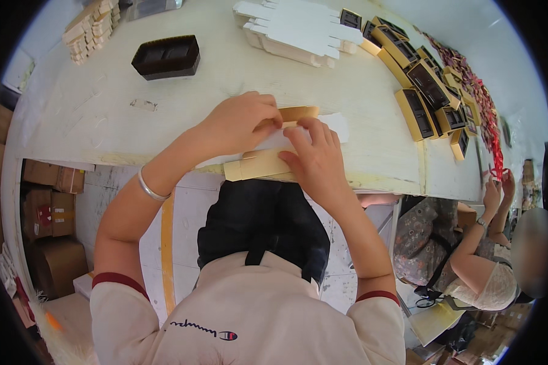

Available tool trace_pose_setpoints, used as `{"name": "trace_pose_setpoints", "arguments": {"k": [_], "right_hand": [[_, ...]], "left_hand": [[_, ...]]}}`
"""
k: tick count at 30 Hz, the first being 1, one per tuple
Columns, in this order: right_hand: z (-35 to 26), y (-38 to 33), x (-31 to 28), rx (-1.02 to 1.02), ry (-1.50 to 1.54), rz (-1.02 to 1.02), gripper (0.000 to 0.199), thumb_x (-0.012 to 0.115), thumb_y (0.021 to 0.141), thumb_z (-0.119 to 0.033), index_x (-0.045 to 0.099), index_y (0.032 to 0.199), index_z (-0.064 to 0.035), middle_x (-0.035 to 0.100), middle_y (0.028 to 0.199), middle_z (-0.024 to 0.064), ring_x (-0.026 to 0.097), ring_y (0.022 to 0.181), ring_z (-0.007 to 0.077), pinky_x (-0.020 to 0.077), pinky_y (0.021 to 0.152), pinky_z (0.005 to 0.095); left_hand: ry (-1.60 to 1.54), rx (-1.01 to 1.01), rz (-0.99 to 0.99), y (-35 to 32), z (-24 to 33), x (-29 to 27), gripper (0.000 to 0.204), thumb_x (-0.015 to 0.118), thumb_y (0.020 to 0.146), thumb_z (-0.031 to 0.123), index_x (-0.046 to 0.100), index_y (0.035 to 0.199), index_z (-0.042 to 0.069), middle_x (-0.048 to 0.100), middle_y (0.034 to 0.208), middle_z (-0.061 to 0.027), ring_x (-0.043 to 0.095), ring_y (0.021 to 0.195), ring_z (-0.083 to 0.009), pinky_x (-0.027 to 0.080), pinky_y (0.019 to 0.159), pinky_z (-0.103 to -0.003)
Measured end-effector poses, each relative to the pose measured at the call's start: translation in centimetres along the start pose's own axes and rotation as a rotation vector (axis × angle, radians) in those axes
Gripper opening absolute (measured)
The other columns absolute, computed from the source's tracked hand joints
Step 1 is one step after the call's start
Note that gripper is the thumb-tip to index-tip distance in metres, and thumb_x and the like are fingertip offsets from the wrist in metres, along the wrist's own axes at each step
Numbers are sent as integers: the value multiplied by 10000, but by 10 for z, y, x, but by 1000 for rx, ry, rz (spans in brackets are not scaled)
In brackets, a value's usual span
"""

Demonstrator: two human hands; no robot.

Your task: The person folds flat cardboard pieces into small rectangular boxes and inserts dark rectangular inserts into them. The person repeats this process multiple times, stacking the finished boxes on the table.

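Card [256,166], gold on the outside and white within, sits at the near edge of the bench [109,131], its two long sides folded up on either side of a pale middle. The left hand [249,125] has its grip closed on the far side's left end, fingers curled down; the right hand [316,155] sets its thumb at the near side and bends its fingers over the middle, though whether that grip pinches I cannot tell. Beyond the left hand stands a dark tray [166,58] with moulded recesses. At the far right, gold boxes [429,85] are heaped together, many holding black inserts with recesses, beside a long spread of red ribbons [493,131]; a co-worker's hands [498,185] hold some ribbon ends. White flat cartons [298,30] lie stacked at the back, and cream folded pieces [91,30] are piled at the far left. Below the bench, closed brown cardboard boxes [52,213] sit together, one bearing a red label. A tan strip [144,105] on the benchtop carries marks too small to read. Dark script with a small emblem [228,335] is printed on the wearer's cream shirt [268,310].
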State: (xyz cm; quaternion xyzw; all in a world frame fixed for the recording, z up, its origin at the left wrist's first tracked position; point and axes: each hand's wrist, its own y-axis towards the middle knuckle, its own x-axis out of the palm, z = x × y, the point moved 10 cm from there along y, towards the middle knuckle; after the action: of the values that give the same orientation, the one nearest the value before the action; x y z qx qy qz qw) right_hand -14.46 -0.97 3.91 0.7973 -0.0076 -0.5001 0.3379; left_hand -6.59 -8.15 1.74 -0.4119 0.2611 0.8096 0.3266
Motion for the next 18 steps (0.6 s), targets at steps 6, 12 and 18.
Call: {"name": "trace_pose_setpoints", "arguments": {"k": [6,12,18], "right_hand": [[-26,-28,-1,-169,107,-8,218,703,761,-119,615,948,-48,547,981,97,548,950,270,426,795,383],[-21,-18,5,-142,177,-141,128,677,789,-123,623,848,-23,563,888,76,569,886,259,454,731,368],[10,12,44,95,247,-401,108,601,869,-134,627,870,-29,634,821,135,601,788,330,478,683,407]], "left_hand": [[0,-5,-125,-25,10,3,539,700,773,376,608,1166,19,522,1287,-122,490,1138,-295,417,974,-370],[65,39,-162,-30,26,2,568,740,739,416,610,1124,19,508,1312,-119,494,1121,-308,422,974,-373],[94,47,-124,-27,22,11,266,749,762,175,640,965,43,542,1244,-62,501,1032,-306,452,894,-395]]}}
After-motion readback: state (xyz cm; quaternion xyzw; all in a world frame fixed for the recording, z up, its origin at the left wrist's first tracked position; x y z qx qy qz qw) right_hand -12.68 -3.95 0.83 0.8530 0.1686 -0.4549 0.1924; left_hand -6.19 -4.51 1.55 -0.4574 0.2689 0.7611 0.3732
